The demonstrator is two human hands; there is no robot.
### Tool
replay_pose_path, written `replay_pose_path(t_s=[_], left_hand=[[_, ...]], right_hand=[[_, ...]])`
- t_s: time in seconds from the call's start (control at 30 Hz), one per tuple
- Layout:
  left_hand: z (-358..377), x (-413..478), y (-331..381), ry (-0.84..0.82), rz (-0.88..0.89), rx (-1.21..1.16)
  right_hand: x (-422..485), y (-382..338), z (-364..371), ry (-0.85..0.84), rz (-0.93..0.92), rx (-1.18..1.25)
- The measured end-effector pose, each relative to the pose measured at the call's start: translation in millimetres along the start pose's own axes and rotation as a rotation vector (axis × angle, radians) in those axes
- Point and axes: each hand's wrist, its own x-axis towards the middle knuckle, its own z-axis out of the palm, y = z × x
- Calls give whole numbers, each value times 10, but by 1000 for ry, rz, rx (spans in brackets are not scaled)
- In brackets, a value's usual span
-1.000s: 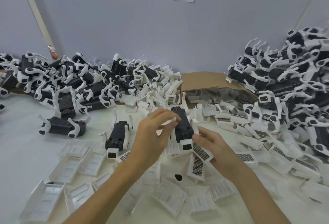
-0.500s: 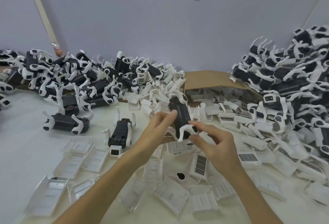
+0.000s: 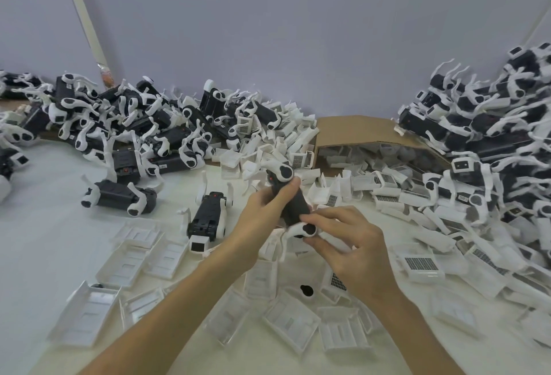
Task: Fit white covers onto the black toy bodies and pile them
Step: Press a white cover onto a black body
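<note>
A black toy body (image 3: 290, 198) with white legs is held tilted above the table, between both hands. My left hand (image 3: 262, 219) grips its left side, thumb up near the rear leg joint. My right hand (image 3: 348, 243) pinches its near end by the white front leg, and a white piece shows under those fingers. Another black body (image 3: 207, 219) lies on the table to the left, legs up. White covers (image 3: 125, 258) lie scattered on the table in front of me.
A heap of black bodies (image 3: 134, 130) runs along the back left. A taller pile of toys (image 3: 489, 136) rises at the right. An open cardboard box (image 3: 357, 130) with white covers sits at the back centre. More covers (image 3: 420, 264) spread to the right.
The toy body has been lifted from the table and turned on its side between both hands. The view has tipped down a little.
</note>
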Motion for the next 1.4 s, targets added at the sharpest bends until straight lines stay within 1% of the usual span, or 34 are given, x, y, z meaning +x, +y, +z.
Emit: replay_pose_path(t_s=[0.1,0.17,0.23,0.27,0.33,0.4,0.47,0.57,0.63,0.7,0.8,0.93,1.07,1.2,1.3,1.4], left_hand=[[6,-20,18,-8,-30,-59],[12,-24,51,56,-18,-144],[6,-9,49,124,58,-192],[-6,2,35,130,108,-203],[-41,24,5,80,171,-233],[-80,33,11,-10,190,-262],[-128,27,10,-98,186,-291],[-191,42,22,-187,162,-376],[-183,64,49,-183,142,-442],[-179,75,86,-144,112,-511],[-219,72,49,-167,151,-486],[-252,72,6,-94,101,-404],[-220,74,-3,-101,77,-393],[-248,72,31,-142,84,-398],[-259,76,62,-142,87,-394],[-243,74,57,-130,90,-384]], right_hand=[[-10,26,12,-6,-53,-61],[-11,39,13,-7,-69,-80],[-13,35,22,-8,-85,-79],[-15,30,28,-8,-88,-70],[-17,20,30,-4,-75,-37],[-17,18,14,-5,-52,-6],[-16,17,-3,-14,-16,27],[-8,-9,-18,-16,37,103],[1,-27,-35,-8,65,161],[9,-30,-61,-7,85,185],[5,-33,-63,-24,106,181],[-16,-47,-10,-44,82,124],[-27,-40,-21,-37,82,107],[-20,-65,-25,-29,140,177],[-18,-82,-26,-20,165,231],[-21,-86,-25,-13,166,226]])
